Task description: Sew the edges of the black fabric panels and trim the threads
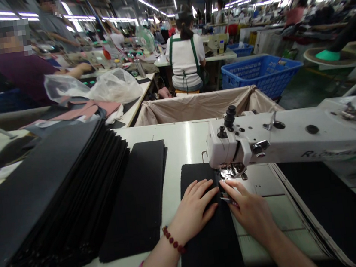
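Observation:
A long black fabric panel (pixel 211 242) lies on the sewing machine's bed, its far end beside the presser foot (pixel 228 172). My left hand (pixel 195 205) rests flat on that panel, fingers stretched out and pointing at the needle area. Close to the foot, my right hand (pixel 250 204) touches the panel's right edge with thumb and fingertips. Small metal thread snips (pixel 227 199) poke out from under its curled fingers. The white sewing machine head (pixel 231 144) stands just beyond both hands.
A tall stack of black panels (pixel 58 187) fills the left, with a lower stack (pixel 136 190) beside it. More dark panels (pixel 332 201) lie at right. Behind the table are a cloth-lined bin (pixel 194 107), a blue basket (pixel 261 73) and a seated co-worker (pixel 186 54).

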Available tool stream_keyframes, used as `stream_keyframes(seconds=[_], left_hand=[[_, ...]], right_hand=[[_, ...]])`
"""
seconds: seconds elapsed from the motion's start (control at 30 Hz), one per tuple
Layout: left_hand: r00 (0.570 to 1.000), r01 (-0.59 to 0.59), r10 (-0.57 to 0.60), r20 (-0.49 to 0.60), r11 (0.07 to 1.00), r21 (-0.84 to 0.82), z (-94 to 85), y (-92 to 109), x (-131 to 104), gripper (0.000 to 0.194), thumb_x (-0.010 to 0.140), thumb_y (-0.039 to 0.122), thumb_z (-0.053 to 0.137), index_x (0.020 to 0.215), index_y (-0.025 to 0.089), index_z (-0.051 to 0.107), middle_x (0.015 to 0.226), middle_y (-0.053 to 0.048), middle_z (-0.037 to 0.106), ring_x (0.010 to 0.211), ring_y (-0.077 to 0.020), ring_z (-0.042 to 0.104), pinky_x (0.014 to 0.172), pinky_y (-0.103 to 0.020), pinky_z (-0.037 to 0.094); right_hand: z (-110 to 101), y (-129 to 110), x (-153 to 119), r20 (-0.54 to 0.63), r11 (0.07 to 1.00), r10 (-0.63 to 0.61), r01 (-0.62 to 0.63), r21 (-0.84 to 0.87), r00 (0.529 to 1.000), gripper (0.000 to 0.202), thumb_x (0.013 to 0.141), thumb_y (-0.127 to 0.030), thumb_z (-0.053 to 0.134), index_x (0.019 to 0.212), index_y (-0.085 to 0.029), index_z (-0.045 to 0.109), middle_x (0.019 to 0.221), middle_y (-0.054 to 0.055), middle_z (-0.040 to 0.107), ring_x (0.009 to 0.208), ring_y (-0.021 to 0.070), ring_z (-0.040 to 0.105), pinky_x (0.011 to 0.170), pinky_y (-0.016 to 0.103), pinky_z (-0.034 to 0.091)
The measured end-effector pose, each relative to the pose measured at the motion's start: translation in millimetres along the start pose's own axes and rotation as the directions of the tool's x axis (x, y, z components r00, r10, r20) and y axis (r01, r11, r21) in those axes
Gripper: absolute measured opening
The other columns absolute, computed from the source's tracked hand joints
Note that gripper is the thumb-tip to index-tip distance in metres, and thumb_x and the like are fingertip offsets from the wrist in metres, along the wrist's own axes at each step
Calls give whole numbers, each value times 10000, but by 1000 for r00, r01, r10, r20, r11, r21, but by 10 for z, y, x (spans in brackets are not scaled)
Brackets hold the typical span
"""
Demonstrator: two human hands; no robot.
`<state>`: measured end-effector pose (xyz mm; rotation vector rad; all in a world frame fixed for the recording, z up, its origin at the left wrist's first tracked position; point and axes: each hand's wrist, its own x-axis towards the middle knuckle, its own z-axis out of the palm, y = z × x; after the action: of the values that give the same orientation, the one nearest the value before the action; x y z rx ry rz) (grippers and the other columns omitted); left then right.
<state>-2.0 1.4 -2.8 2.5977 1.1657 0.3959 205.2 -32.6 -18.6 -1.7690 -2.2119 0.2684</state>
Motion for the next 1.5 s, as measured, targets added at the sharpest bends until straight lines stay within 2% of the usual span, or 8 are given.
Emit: stream_keyframes(seconds=[0.87,1.23,1.5], left_hand=[[999,-28,29,-25,1000,7,36,-21,-2,442,932,198,512,1364,277,461,1455,-42,444,1352,-217,390,1149,-474,315],[1000,-3,3,0,1000,13,38,-31,-2,447,935,163,487,1367,271,457,1458,-34,439,1361,-195,371,1169,-454,282],[999,-6,6,-42,1000,5,54,-42,5,426,933,156,480,1345,265,480,1441,-50,461,1344,-217,399,1145,-489,312]], right_hand=[[-2,13,3,16,1000,18,-18,14,1000,564,899,-181,499,1426,-351,389,1404,-6,491,943,191,658,770,320,547],[7,21,-1,18,999,13,-13,46,1000,566,898,-165,496,1424,-345,390,1404,-8,488,981,193,647,836,328,539],[-2,18,-8,-1,1000,3,-3,31,1000,556,888,-159,504,1409,-330,416,1388,12,501,965,194,653,828,331,545]])
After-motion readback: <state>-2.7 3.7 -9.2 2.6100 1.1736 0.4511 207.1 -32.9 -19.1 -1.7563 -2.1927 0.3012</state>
